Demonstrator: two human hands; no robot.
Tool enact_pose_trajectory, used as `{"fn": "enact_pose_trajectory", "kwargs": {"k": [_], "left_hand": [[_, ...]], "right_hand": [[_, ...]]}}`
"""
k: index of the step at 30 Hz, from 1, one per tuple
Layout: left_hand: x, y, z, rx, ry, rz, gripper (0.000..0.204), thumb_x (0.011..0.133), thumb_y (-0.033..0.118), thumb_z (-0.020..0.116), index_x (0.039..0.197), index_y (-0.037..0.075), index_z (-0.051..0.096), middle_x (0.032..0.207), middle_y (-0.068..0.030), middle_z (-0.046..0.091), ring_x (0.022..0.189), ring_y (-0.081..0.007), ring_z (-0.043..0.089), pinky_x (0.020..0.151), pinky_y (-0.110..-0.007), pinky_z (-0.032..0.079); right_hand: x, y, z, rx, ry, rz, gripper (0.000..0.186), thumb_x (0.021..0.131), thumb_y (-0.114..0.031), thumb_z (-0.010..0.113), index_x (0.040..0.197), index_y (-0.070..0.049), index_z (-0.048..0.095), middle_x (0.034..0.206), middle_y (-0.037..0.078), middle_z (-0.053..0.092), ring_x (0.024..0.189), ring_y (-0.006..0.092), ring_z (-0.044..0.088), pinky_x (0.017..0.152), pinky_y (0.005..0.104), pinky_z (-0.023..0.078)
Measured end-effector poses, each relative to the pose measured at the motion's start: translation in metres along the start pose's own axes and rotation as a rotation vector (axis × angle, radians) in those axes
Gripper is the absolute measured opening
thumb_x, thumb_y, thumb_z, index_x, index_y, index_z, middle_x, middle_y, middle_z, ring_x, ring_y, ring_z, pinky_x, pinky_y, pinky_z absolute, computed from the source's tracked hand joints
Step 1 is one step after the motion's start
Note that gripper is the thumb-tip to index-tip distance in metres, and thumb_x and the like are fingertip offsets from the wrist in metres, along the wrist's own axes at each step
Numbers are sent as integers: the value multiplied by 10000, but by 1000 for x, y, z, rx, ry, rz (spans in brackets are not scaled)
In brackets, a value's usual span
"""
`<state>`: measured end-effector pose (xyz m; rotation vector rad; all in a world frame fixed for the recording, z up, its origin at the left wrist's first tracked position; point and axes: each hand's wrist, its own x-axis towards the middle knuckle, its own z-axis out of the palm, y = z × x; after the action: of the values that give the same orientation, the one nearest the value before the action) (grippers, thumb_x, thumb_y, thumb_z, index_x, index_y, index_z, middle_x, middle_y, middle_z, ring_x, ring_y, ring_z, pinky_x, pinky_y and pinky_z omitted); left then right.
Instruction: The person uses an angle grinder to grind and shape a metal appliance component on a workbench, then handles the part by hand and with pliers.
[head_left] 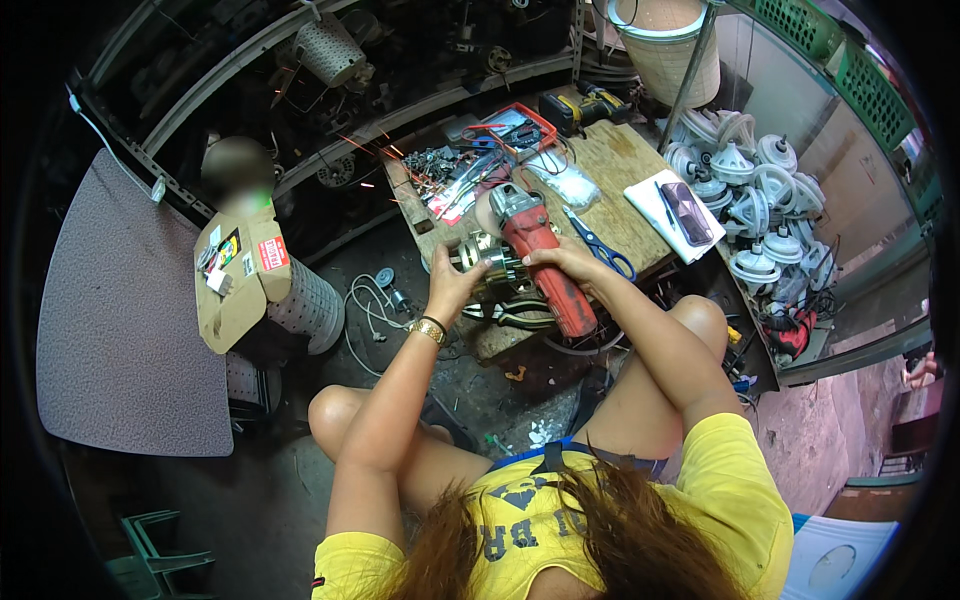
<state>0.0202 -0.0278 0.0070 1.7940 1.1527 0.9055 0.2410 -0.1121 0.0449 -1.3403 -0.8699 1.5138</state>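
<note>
My right hand is wrapped round the body of a red angle grinder, its grey head pointing away from me over the wooden worktable. Orange sparks fly off to the far left from its disc. In my left hand is a round metal motor part, held close against the grinder at the table's near left corner. Pliers with dark handles lie just below it. Right of the grinder rest blue-handled scissors. Where disc and part meet is mostly hidden.
Loose screws, a red tray and a yellow-black drill fill the table's back. A phone lies on white paper at right. White plastic domed parts pile beyond. A cardboard box and cable are left.
</note>
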Motion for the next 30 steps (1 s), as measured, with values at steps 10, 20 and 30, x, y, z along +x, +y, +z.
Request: {"fn": "enact_pose_trajectory", "kwargs": {"k": [10, 20, 30], "left_hand": [[1, 0, -2, 18, 3, 29, 629, 706, 286, 805, 1162, -28, 508, 1156, -211, 548, 1096, -328, 533, 951, -393, 422], [4, 5, -8, 214, -65, -23, 693, 690, 433, 790, 1204, 75, 493, 1171, -167, 500, 1120, -346, 515, 914, -462, 430], [8, -3, -3, 193, -76, 5, 681, 693, 443, 784, 1211, 105, 498, 1185, -135, 489, 1151, -317, 501, 906, -534, 403]], "right_hand": [[1, -4, 5, -39, -7, -26, 562, 709, -233, 749, 1167, -49, 483, 851, 80, 585, 641, 168, 592, 543, 317, 524], [-17, -13, -3, 56, 96, -40, 587, 692, -173, 764, 1200, -42, 501, 858, 85, 596, 627, 178, 604, 511, 317, 525], [-12, -3, -5, 41, -22, -42, 540, 695, -174, 761, 1144, -50, 489, 865, 89, 594, 626, 178, 604, 521, 320, 527]]}}
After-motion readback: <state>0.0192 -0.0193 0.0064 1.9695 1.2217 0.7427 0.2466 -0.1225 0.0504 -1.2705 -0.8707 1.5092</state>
